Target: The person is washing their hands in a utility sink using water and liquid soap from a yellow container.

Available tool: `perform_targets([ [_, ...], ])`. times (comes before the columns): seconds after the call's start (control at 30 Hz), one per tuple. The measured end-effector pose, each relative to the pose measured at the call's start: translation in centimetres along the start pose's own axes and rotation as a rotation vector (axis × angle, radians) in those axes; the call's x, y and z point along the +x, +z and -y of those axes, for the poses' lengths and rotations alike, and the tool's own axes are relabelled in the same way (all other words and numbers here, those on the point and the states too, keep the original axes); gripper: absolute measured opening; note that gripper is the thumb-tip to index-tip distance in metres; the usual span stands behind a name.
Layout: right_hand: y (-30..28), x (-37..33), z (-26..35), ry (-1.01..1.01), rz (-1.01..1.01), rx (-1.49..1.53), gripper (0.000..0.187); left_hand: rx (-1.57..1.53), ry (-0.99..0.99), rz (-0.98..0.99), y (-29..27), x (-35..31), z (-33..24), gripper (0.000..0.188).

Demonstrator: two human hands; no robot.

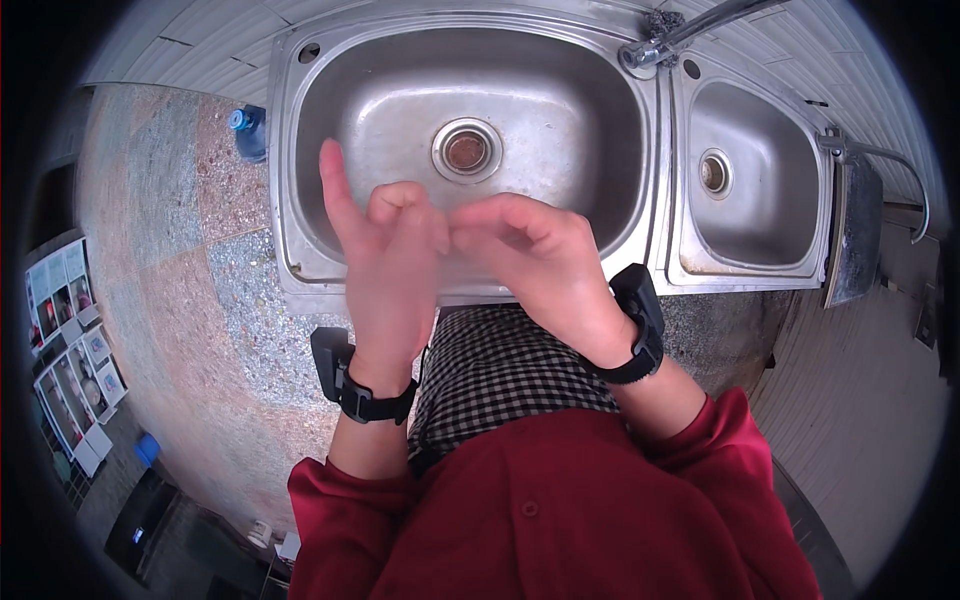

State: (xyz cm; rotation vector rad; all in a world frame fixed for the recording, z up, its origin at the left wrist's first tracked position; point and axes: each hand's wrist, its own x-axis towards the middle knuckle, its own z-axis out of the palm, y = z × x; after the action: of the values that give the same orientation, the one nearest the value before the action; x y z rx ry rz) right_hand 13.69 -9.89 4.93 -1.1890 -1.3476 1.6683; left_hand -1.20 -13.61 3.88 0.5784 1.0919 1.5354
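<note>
Both my hands are raised over the near edge of the large steel sink (400, 110), close together and blurred by motion. My left hand (390, 265) has one outer finger stretched out, while its other fingers curl inward. From the right, my right hand (545, 260) meets it with thumb and fingers drawn into a pinch. The fingertips touch or nearly touch; whether anything small is between them, I cannot tell. Black straps with dark modules circle my wrists. Below the hands, the large basin has a round drain (467, 150) with a rusty-brown middle.
A smaller sink (750, 170) adjoins on the right. A faucet (645, 52) rises behind the large basin, and another curved pipe (890, 155) stands far right. A blue-capped bottle (249, 133) is left of the large sink on the speckled counter (180, 220). Printed sheets (75, 340) lie far left.
</note>
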Motion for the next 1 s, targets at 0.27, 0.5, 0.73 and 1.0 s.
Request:
perform_targets([
  [0.27,-0.1,1.2,0.6,-0.216,-0.055,-0.442,0.002,0.280,0.082,0.087,-0.6,0.9,0.2,0.090],
  [0.5,-0.8,2.3,1.1,-0.569,-0.022,-0.729,0.010,0.232,-0.016,0.071,-0.1,2.1,0.2,0.089],
  [0.73,-0.6,0.7,0.6,-0.271,-0.101,-0.460,0.008,-0.003,-0.095,0.106,-1.5,3.1,-0.4,0.092],
  [1.0,1.2,0.9,-0.3,-0.589,-0.202,-0.748,0.014,0.235,-0.028,0.128,-1.3,2.8,0.1,0.088],
])
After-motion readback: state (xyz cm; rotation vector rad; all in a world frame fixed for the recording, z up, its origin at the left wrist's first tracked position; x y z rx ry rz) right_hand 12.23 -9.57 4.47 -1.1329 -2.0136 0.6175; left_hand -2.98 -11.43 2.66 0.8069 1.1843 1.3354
